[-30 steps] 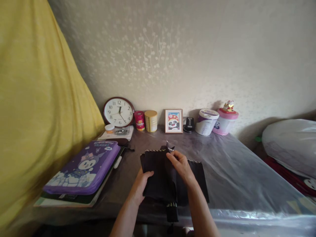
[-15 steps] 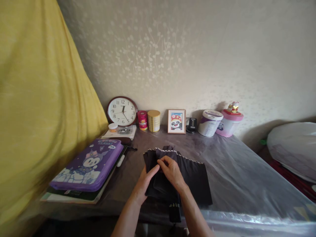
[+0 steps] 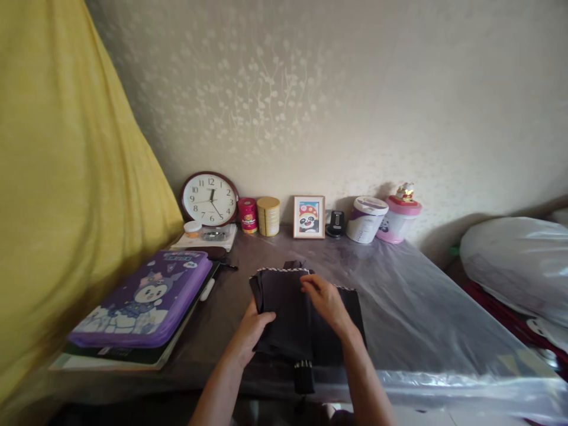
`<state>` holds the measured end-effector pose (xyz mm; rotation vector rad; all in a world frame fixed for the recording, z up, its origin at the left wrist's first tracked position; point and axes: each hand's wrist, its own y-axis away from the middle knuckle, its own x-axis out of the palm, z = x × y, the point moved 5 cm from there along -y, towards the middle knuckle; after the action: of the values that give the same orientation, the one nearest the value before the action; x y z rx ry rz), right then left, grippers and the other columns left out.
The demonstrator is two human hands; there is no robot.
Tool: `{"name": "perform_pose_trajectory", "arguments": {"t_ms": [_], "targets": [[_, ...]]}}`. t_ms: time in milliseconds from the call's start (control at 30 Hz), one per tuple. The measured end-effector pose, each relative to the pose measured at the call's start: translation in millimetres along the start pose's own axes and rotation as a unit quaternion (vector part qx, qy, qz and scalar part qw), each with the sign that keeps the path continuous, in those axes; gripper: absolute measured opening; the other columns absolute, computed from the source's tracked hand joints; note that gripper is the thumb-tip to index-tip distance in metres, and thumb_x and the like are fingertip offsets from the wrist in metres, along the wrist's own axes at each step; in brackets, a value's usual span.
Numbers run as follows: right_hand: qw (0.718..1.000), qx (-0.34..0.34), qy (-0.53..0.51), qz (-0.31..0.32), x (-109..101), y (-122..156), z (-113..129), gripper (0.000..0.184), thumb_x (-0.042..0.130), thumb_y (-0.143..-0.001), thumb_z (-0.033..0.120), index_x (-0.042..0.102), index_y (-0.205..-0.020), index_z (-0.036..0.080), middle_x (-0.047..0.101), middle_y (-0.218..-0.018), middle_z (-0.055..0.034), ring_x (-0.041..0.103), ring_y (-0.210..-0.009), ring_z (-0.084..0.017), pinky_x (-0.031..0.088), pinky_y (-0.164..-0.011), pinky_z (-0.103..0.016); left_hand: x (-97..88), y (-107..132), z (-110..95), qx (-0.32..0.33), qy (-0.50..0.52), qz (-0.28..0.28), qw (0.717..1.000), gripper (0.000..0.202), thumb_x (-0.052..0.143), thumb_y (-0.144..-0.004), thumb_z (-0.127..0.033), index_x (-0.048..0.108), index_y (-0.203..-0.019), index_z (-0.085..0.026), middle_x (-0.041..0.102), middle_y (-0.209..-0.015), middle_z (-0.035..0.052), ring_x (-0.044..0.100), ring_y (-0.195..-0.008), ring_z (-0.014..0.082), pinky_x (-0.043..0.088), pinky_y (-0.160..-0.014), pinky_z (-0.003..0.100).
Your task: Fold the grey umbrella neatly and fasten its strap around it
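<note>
A black folding umbrella [image 3: 284,313] lies near the table's front edge, its canopy loosely folded and its rim trimmed in black and white. The short handle [image 3: 304,377] points toward me. My left hand [image 3: 255,328] holds the left side of the folded canopy, thumb on top and the other fingers hidden beneath. Over the middle, my right hand [image 3: 323,299] pinches at the trimmed rim, its fingertips close together. Part of the canopy spreads out to the right under my right forearm.
To the left, a purple cartoon case [image 3: 142,302] rests on books. Along the wall stand a round clock [image 3: 210,199], a red can [image 3: 248,216], a yellow tin [image 3: 268,217], a picture frame [image 3: 309,218], a white tub [image 3: 366,220] and a pink-lidded jar [image 3: 398,220].
My right hand has moved right along the umbrella's rim, and the left fold now lies flatter. My left thumb has come down onto the canopy. The view has shifted slightly right.
</note>
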<state>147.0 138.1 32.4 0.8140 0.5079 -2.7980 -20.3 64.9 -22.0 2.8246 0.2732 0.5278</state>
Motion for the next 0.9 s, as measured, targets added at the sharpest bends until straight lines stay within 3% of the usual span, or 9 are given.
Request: {"name": "perform_pose_trajectory", "arguments": {"t_ms": [67,167,300,500,700,900], "targets": [[0.992,0.045,0.11,-0.033,-30,1,-16,0.024,0.044,-0.084,0.025,0.065,-0.095,0.02,0.069,-0.094,-0.0059,0.063,-0.09,-0.02,0.044,-0.079,-0.029,-0.7,0,0,0.001,-0.013,-0.002,1.0,0.05,0.06,-0.065,-0.009,0.053,-0.114,-0.019,0.069,-0.095,0.0067,0.066,-0.081,0.0209,0.051,-0.071,0.029],[0.95,0.158,0.259,-0.074,-74,10,-41,0.028,0.042,-0.085,0.025,0.065,-0.099,0.018,0.068,-0.1,-0.0105,0.062,-0.095,-0.023,0.041,-0.082,-0.031,-1.3,1,-2,-0.003,-0.03,-0.008,1.0,0.046,0.059,-0.065,-0.009,0.055,-0.11,-0.019,0.069,-0.093,0.0062,0.066,-0.075,0.0192,0.05,-0.069,0.029],[0.902,0.26,0.339,-0.055,-103,22,-65,0.032,0.04,-0.086,0.031,0.065,-0.099,0.017,0.068,-0.101,-0.0139,0.061,-0.096,-0.026,0.041,-0.076,-0.032,-2.0,1,-3,-0.003,-0.047,-0.022,0.999,0.047,0.059,-0.065,-0.009,0.055,-0.111,-0.019,0.07,-0.09,0.0056,0.066,-0.074,0.0188,0.05,-0.067,0.028],[0.918,0.268,0.292,-0.031,-102,26,-82,0.032,0.047,-0.081,0.034,0.065,-0.1,0.015,0.069,-0.092,-0.0131,0.062,-0.089,-0.023,0.041,-0.074,-0.029,-0.3,1,-2,-0.014,-0.04,-0.027,0.999,0.05,0.059,-0.067,-0.009,0.054,-0.115,-0.019,0.07,-0.092,0.006,0.067,-0.078,0.0197,0.05,-0.069,0.028],[0.946,0.251,0.203,-0.029,-96,20,-82,0.029,0.049,-0.078,0.026,0.064,-0.101,0.015,0.069,-0.075,-0.0066,0.063,-0.066,-0.017,0.044,-0.064,-0.025,-0.1,2,-4,-0.01,-0.051,-0.041,0.998,0.052,0.06,-0.066,-0.007,0.055,-0.116,-0.019,0.071,-0.095,0.0067,0.067,-0.077,0.0191,0.05,-0.069,0.027],[0.948,0.29,0.124,0.045,-85,23,-87,0.017,0.053,-0.076,0.03,0.06,-0.072,0.016,0.059,-0.06,-0.0021,0.058,-0.052,-0.014,0.043,-0.043,-0.021,2.8,4,-6,-0.015,-0.048,-0.041,0.998,0.05,0.059,-0.066,-0.006,0.056,-0.114,-0.02,0.071,-0.091,0.0053,0.067,-0.072,0.0185,0.051,-0.069,0.028]]}}
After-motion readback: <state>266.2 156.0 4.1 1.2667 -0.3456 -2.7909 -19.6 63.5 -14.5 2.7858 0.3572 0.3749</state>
